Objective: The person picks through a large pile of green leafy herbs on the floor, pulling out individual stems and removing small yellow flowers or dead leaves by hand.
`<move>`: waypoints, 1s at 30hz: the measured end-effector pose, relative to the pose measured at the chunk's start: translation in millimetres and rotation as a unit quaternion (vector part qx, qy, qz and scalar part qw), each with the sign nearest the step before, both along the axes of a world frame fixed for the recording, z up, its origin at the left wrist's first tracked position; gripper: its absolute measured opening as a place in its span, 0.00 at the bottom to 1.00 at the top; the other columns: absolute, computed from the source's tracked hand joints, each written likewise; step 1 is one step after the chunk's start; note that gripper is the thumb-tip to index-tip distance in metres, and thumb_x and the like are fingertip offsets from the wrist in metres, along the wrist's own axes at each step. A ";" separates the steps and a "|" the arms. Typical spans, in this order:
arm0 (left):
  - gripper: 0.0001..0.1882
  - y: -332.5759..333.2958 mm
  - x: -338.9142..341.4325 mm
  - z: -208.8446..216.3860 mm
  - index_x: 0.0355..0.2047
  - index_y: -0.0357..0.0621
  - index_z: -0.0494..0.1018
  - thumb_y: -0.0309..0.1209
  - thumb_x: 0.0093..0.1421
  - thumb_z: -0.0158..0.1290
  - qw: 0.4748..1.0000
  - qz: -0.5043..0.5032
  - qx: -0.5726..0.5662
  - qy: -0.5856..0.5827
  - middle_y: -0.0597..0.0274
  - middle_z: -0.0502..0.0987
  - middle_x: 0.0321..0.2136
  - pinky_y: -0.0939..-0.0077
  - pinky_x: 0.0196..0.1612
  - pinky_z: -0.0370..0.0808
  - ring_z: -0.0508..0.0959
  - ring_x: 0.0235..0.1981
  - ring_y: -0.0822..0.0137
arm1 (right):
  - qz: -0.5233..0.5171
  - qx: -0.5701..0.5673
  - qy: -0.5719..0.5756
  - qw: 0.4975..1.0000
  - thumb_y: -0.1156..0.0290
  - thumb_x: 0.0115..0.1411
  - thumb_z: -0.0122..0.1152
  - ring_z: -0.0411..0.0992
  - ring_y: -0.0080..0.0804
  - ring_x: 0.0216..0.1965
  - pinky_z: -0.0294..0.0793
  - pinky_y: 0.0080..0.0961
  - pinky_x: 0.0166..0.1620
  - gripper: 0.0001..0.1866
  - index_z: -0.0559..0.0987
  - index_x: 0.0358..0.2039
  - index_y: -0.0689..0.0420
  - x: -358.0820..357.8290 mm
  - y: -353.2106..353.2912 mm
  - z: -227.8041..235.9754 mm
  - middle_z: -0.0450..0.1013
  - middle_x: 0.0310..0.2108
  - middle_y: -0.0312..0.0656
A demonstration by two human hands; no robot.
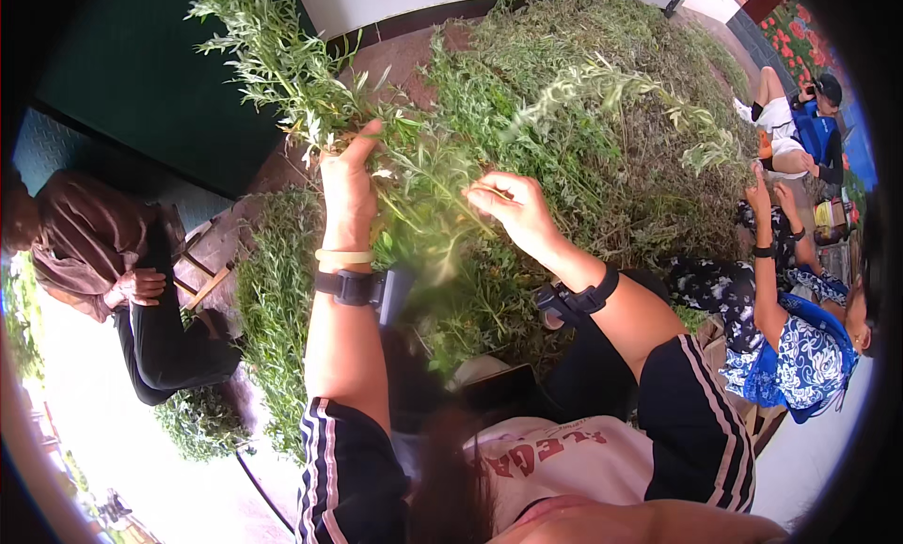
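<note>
My left hand (pixel 348 194) is raised and wrapped round a bunch of leafy herb stems (pixel 282 74), which rises up and to the left with its thumb side uppermost. To its right, my right hand (pixel 519 213) has thumb and fingertips pinched together on a thin leafy sprig (pixel 442 182). That sprig is blurred between the two hands, with its lower leaves above my lap. Beneath and beyond my hands spreads a large heap of cut green herb plants (pixel 574 140), fresher in the middle and drier toward the right.
At the left a person in brown (pixel 94 234) sits near a wooden stool (pixel 202 276). To my right sits a person in a blue patterned top (pixel 800 356), hands raised. Farther back a person in a dark cap (pixel 816 130) sits on the ground. A dark green panel (pixel 160 83) stands far left.
</note>
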State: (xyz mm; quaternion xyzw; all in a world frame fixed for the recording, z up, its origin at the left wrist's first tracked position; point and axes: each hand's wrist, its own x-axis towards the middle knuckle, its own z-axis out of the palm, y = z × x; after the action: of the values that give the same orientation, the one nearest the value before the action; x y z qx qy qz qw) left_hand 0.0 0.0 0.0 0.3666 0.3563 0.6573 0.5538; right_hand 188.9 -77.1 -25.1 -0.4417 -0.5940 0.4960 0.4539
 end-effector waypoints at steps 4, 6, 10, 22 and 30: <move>0.10 -2.5 -3.1 7.5 0.30 0.40 0.68 0.23 0.46 0.53 1.000 0.005 -0.027 0.006 0.66 0.70 0.22 0.82 0.18 0.65 0.67 0.19 0.75 | -0.009 -0.007 -0.017 1.000 0.70 0.53 0.51 0.65 0.16 0.25 0.63 0.13 0.30 0.09 0.72 0.32 0.62 0.2 3.1 0.7 0.68 0.23 0.33; 0.07 -2.5 -5.1 8.2 0.28 0.40 0.68 0.23 0.47 0.52 0.998 0.019 -0.054 -0.003 0.66 0.70 0.21 0.83 0.14 0.63 0.67 0.17 0.75 | -0.014 -0.016 -0.013 1.000 0.71 0.53 0.50 0.64 0.15 0.25 0.63 0.13 0.29 0.08 0.71 0.31 0.61 -1.7 3.0 -0.2 0.68 0.23 0.33; 0.06 3.7 -22.3 0.9 0.28 0.41 0.69 0.25 0.48 0.51 0.995 0.078 -0.052 -0.011 0.67 0.70 0.22 0.84 0.15 0.63 0.67 0.18 0.76 | 0.034 -0.057 0.141 0.988 0.70 0.56 0.46 0.61 0.16 0.27 0.62 0.14 0.32 0.08 0.67 0.34 0.61 1.3 -0.1 5.0 0.64 0.27 0.33; 0.19 3.8 -69.4 -15.4 0.44 0.34 0.63 0.21 0.49 0.43 0.970 -0.137 -0.020 -0.200 0.66 0.69 0.26 0.88 0.18 0.60 0.62 0.17 0.79 | 0.056 0.017 -0.253 0.966 0.78 0.40 0.61 0.63 0.21 0.23 0.68 0.19 0.29 0.34 0.60 0.50 0.55 23.8 4.8 27.0 0.59 0.48 0.42; 0.20 -1.6 -32.3 -21.7 0.45 0.35 0.61 0.21 0.49 0.42 0.955 -0.181 -0.085 -0.218 0.67 0.69 0.25 0.90 0.17 0.61 0.64 0.16 0.80 | 0.191 0.051 -0.109 0.974 0.86 0.41 0.56 0.68 0.19 0.23 0.72 0.17 0.28 0.41 0.50 0.55 0.52 -11.7 -5.5 24.3 0.57 0.51 0.43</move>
State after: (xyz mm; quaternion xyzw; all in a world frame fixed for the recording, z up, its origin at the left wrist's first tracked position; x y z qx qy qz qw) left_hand -32.3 -1.6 -21.7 0.2244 0.2088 0.5773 0.7568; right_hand 177.2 -82.6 -0.8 -0.3477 -0.7376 0.4919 0.3051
